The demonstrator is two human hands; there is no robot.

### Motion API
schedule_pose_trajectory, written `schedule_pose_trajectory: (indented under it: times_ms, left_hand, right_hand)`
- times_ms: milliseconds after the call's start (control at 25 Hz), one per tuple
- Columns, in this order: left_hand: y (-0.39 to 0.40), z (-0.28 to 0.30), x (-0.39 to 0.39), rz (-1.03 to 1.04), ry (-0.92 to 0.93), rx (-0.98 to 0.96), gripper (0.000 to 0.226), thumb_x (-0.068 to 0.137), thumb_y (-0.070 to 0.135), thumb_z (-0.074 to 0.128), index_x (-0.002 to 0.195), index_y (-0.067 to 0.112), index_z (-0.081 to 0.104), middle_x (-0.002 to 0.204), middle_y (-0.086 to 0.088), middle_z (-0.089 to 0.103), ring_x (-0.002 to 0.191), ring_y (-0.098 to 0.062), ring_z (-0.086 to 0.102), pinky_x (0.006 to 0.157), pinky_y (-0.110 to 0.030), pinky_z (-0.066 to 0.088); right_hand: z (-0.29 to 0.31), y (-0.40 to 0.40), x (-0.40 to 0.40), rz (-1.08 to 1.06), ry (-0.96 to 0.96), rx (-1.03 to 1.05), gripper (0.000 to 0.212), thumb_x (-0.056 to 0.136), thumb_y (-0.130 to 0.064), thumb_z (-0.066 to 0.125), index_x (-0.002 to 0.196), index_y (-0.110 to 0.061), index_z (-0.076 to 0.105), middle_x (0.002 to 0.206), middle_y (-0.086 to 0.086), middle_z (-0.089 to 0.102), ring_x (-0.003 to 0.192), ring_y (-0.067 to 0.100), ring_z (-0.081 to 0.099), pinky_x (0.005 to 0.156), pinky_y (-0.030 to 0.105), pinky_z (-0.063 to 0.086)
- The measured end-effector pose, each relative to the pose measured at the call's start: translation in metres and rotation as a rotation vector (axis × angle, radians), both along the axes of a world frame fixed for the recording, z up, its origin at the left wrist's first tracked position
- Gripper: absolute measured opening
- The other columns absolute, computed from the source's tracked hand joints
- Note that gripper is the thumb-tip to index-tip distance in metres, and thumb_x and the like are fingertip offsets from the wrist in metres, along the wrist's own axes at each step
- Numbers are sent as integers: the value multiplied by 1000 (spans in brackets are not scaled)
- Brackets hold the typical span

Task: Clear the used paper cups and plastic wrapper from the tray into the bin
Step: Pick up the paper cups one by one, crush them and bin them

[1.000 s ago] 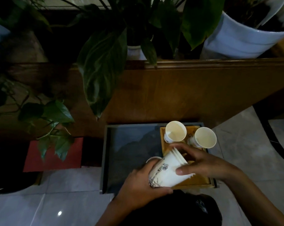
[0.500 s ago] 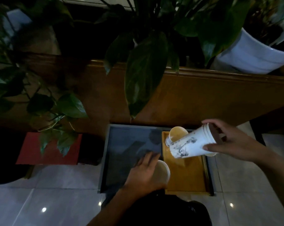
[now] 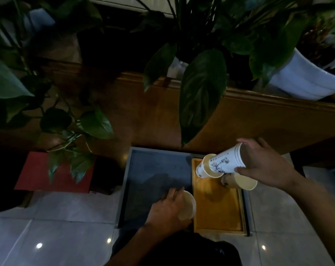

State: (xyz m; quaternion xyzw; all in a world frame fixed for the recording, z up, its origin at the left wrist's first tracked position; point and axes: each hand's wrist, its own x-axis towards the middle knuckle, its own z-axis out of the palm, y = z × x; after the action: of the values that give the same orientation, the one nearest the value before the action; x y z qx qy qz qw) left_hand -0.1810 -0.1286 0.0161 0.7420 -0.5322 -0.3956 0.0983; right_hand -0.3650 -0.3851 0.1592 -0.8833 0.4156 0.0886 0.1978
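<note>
In the head view, the clearing is judged to be partly under way and not yet finished. A stack of printed paper cups (image 3: 223, 162) is held tilted, mouth toward the palm, in the right hand (image 3: 262, 166), whose fingers and thumb are curled round its rim end; its base is lowered into an upright paper cup (image 3: 207, 168) standing at the far end of the wooden tray (image 3: 218, 212). A further paper cup (image 3: 239, 182) is seen at the tray's right rim, just under the right hand. A single paper cup (image 3: 187, 205) is gripped by the left hand (image 3: 168, 206), its fingers wrapped round the wall, over the near part of the dark slate tray (image 3: 157, 169) beside the wooden one. By judgement, the gathering of cups is nearly complete, while the drop into the bin is still to be done.

No plastic wrapper can be made out anywhere. A dark mass (image 3: 182, 250) at the bottom edge may be a bin liner, but this cannot be confirmed in the dim light. Whether the cup under the right hand stands on the tray or leans cannot be told. The number of cups in the stack is unclear.
</note>
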Motion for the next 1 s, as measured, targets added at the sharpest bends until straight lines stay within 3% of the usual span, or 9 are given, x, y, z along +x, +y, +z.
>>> schedule_pose_trajectory:
  times_ms: [200, 520, 1000]
  left_hand:
    - [28, -3, 20, 109, -42, -104, 105, 72, 69, 66, 151, 36, 6, 151, 8, 26, 132, -18, 46, 99, -38, 47]
    - [42, -5, 32, 182, -8, -94, 108, 69, 68, 70, 151, 39, 5, 151, 14, 25, 135, -15, 44, 100, -40, 48]
    - [44, -5, 31, 178, -29, -77, 107, 68, 71, 68, 149, 39, 4, 153, 14, 22, 133, -18, 46, 96, -42, 49]
  right_hand:
    - [-13, 0, 14, 22, 51, -4, 97, 71, -43, 87, 150, -35, 31, 134, 1, 41, 122, 25, 51, 87, 33, 46]
    - [-45, 13, 32, 19, 143, 31, 95, 73, -45, 84, 150, -37, 29, 139, 2, 39, 127, 30, 50, 96, 50, 52]
    - [-74, 19, 46, 4, 202, 32, 96, 74, -51, 81, 152, -34, 28, 146, 6, 36, 134, 33, 44, 100, 47, 50]
